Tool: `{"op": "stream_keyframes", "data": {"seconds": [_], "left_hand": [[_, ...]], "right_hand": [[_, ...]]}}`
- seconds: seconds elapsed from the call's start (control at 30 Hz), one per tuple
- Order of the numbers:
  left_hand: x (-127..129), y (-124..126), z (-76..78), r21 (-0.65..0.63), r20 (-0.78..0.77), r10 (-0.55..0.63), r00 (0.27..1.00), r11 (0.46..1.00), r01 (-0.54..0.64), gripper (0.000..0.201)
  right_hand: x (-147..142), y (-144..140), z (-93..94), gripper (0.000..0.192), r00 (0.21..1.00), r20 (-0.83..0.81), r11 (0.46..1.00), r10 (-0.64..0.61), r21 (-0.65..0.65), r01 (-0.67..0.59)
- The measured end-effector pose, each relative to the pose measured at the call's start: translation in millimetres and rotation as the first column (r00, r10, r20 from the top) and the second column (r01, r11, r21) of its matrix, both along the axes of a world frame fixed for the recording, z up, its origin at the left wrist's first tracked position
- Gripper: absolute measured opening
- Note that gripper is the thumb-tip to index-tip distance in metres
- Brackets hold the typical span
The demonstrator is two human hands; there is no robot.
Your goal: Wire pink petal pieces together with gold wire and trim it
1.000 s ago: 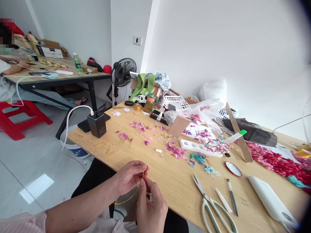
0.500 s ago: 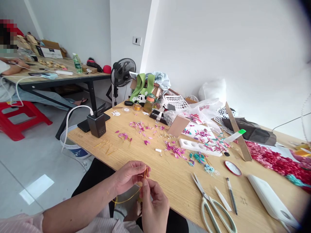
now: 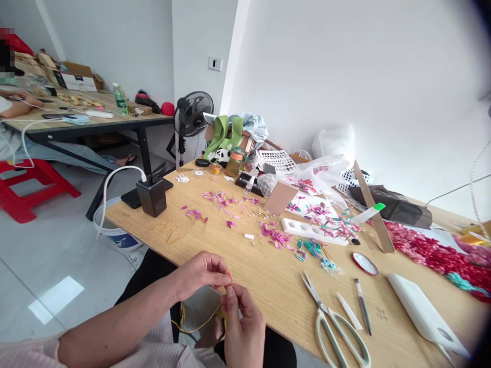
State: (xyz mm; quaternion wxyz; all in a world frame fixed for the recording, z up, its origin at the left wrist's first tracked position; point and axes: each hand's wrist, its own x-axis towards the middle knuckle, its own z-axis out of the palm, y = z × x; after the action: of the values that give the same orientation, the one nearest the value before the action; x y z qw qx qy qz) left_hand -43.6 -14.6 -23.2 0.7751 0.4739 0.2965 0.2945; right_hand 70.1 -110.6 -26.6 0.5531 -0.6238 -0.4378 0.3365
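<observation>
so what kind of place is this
Probably a small craft workroom: pink petals strewn over a wooden table, scissors beside them, and both hands working thin gold wire.

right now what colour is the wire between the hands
Golden yellow wire, pinched by left hand and right hand; head view.

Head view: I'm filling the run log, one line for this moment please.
left hand: pinches wire | right hand: pinches wire | scissors: on table
</observation>
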Motion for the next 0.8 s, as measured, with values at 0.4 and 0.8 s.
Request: {"op": "stream_keyframes", "data": {"seconds": [0.4, 0.8], "left_hand": [[0.5, 0.3, 1.2, 0.043, -0.006, -0.021, 1.0, 0.999, 0.021, 0.035], [7.2, -3.5, 2.4, 0.064, -0.033, 0.032, 0.999, 0.997, -0.03, 0.037]], "right_hand": [[-0.4, 1.9, -4.3, 0.034, 0.998, -0.062, 1.0, 0.025, 0.013, -0.024], [2.7, 5.3, -1.3, 0.035, 0.974, -0.227, 1.0, 0.008, 0.01, -0.006]]}}
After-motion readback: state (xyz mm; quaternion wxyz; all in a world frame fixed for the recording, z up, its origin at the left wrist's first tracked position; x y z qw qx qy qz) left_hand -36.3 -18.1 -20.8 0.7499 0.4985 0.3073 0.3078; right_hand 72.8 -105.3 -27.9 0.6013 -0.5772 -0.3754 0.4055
